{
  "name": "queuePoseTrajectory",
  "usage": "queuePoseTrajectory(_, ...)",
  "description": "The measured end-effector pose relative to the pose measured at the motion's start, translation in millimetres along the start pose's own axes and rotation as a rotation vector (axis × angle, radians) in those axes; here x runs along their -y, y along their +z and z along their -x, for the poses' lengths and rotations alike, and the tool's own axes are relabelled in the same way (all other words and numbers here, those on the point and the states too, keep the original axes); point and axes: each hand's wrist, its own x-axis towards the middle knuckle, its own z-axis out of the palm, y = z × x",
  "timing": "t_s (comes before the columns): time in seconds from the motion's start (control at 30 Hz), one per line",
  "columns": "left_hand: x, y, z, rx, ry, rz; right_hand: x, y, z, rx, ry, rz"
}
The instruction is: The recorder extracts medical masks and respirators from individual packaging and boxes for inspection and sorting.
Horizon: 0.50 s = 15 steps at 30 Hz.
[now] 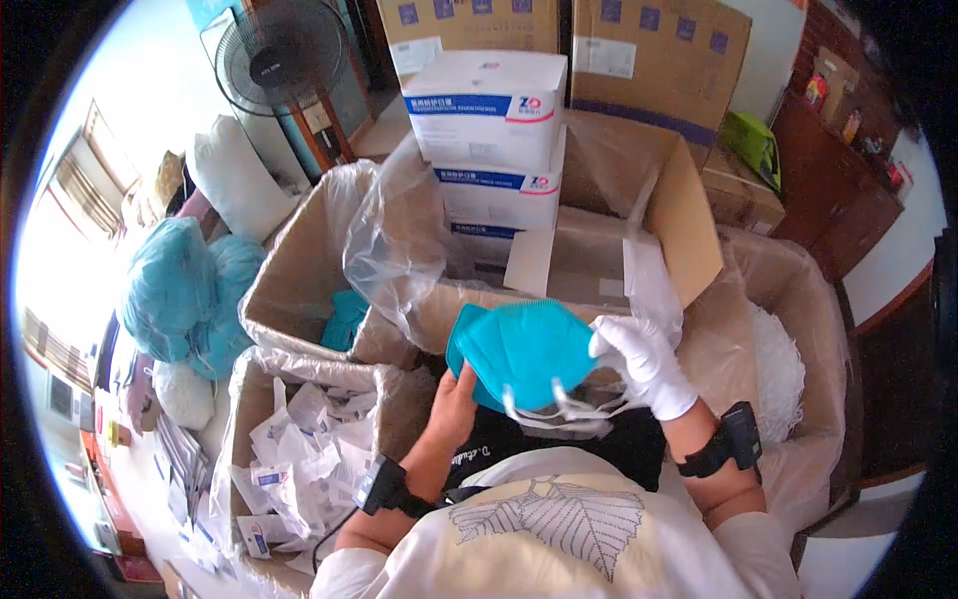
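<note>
A teal folded face mask (529, 349), perhaps with more beneath it, is held in front of my chest. White ear loops (569, 407) hang from its near side. My bare left hand (454, 409) grips its left edge, thumb on top and the other fingers hidden underneath. At the right edge, my white-gloved right hand (644, 364) has its fingers closed on the mask, beside the loops. Below and to the left stands a plastic-lined carton (375, 409) of small white packets (309, 449). Beyond it, another lined carton (261, 299) has teal masks (345, 317) inside.
Stacked white boxes (484, 125) stand ahead in a large open carton (689, 215), next to an open-flapped white box (589, 265). A lined carton (818, 399) on the right holds white material. Teal bags (168, 285) and a fan (279, 60) are at left.
</note>
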Motion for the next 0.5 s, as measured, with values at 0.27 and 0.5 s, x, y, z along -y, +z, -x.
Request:
queuePoseTrajectory(0.27, -30.0, 36.6, 26.4, -0.086, -0.066, 0.360, -2.7, 25.5, 13.0, 0.017, -0.094, 0.394)
queuePoseTrajectory(0.5, -28.3, 26.5, 25.8, 0.111, 0.061, 0.175, -7.4, 32.0, -3.7, 0.007, -0.217, 0.244)
